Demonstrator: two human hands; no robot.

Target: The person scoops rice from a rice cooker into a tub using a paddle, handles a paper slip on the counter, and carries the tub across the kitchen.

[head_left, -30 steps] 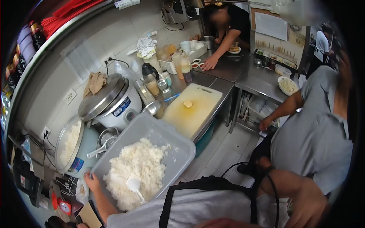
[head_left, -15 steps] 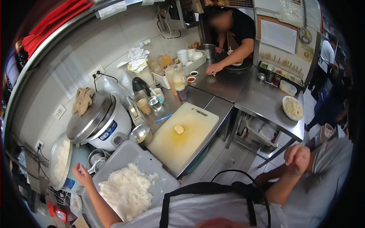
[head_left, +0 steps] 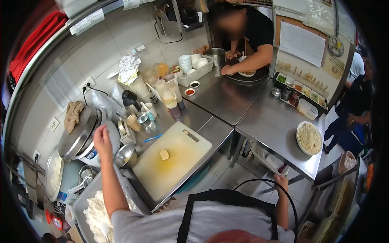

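Note:
My left hand (head_left: 102, 139) is raised in front of the large rice cooker (head_left: 83, 139), with its fingers loosely bent and nothing seen in it. My right hand (head_left: 281, 183) hangs low beside the lower shelf of the right table, its fingers curled in with nothing visible in them. A pale yellow lump (head_left: 164, 154) lies on the cutting board (head_left: 182, 139), over a yellow stain. At the lower left, white rice (head_left: 97, 214) fills part of a grey tub (head_left: 87, 187). A steel bowl (head_left: 126, 156) stands between the cooker and the board.
Sauce bottles (head_left: 171, 103) and cups stand behind the board. Another person (head_left: 259, 52) leans over a bowl at the back counter. The steel table (head_left: 263, 129) on the right holds a heaped white bowl (head_left: 309, 138) and a condiment tray (head_left: 302, 87). More people stand at far right.
The view has shifted right. My left hand has risen from beside the tub to the cooker. My right hand has dropped from its raised position. The co-worker's hand has drawn back toward the bowl.

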